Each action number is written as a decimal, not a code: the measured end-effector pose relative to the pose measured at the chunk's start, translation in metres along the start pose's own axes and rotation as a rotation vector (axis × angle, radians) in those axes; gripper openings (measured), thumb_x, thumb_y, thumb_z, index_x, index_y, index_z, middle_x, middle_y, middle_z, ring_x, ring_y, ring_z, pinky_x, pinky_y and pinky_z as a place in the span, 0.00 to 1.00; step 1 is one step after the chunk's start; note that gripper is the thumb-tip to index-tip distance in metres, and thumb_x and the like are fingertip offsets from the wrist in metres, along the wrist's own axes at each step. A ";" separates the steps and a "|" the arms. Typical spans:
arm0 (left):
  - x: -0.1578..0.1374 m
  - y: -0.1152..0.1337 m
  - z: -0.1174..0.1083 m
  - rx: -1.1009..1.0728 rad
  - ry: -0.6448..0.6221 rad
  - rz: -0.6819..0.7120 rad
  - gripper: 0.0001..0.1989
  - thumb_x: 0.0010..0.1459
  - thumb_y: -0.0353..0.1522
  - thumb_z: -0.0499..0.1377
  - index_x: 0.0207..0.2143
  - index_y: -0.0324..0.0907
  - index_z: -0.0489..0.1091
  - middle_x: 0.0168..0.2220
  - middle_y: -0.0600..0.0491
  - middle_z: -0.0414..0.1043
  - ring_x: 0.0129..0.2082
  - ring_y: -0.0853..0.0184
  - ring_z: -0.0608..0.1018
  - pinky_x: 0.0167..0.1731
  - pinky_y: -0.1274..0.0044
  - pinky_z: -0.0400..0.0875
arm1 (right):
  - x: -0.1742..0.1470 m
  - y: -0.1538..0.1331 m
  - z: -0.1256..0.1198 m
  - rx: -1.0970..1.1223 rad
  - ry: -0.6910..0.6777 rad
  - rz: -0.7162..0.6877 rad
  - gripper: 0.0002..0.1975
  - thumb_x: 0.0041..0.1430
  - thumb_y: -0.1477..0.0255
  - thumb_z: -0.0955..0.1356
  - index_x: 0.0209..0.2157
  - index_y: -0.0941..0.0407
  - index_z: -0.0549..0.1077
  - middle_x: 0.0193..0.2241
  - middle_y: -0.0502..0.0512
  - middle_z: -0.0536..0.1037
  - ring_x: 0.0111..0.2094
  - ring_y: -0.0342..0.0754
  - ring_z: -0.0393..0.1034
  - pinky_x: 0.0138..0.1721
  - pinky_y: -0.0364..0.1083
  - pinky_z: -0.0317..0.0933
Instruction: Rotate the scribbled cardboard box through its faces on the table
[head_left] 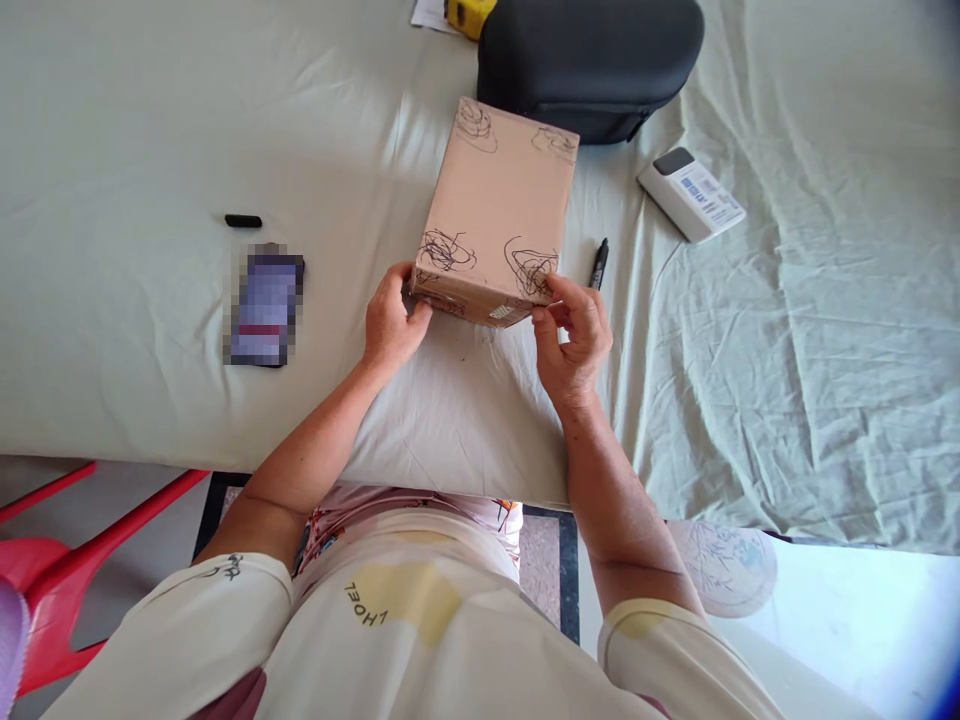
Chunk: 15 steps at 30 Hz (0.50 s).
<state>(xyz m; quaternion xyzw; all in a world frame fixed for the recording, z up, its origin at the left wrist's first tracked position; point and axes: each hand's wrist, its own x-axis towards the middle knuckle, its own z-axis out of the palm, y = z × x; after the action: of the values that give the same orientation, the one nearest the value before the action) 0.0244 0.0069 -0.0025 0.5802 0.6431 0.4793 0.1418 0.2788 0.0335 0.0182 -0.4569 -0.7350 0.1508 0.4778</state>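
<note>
Head view showed a brown, rectangular cardboard box (499, 195), black scribbles at its top corners, at the middle of the pale green cloth (150, 150) before the person. The left hand (394, 318) gripped its near-left corner, thumb on the near face; the right hand (576, 335) pinched the near-right corner between thumb and fingers. The box's top was unbroken, its contents hidden. Just beyond sat a rounded black case (589, 50), its inside also out of sight.
</note>
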 end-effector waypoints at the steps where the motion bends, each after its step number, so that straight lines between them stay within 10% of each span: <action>1: 0.000 -0.002 0.001 -0.015 0.006 0.004 0.18 0.61 0.29 0.62 0.53 0.46 0.67 0.48 0.51 0.80 0.48 0.61 0.83 0.57 0.64 0.80 | 0.000 -0.002 0.000 0.001 -0.009 -0.013 0.22 0.73 0.55 0.63 0.60 0.47 0.76 0.44 0.57 0.79 0.34 0.46 0.74 0.39 0.51 0.77; 9: 0.000 0.000 -0.003 -0.074 0.150 0.048 0.36 0.68 0.45 0.59 0.73 0.51 0.50 0.74 0.43 0.59 0.76 0.54 0.62 0.76 0.59 0.58 | -0.015 -0.029 0.012 0.174 -0.279 -0.297 0.30 0.73 0.65 0.66 0.73 0.45 0.62 0.53 0.60 0.78 0.45 0.51 0.77 0.44 0.54 0.80; 15: -0.013 0.038 0.000 0.009 0.021 0.343 0.25 0.70 0.49 0.55 0.65 0.54 0.66 0.73 0.50 0.61 0.79 0.48 0.56 0.77 0.49 0.50 | -0.020 -0.032 0.019 0.153 -0.321 -0.333 0.37 0.73 0.70 0.64 0.77 0.40 0.49 0.58 0.59 0.77 0.53 0.52 0.77 0.49 0.55 0.81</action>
<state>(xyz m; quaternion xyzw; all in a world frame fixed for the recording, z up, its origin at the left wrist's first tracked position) 0.0518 -0.0097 0.0225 0.6771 0.5382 0.4995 0.0487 0.2482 0.0040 0.0188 -0.2622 -0.8530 0.1960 0.4066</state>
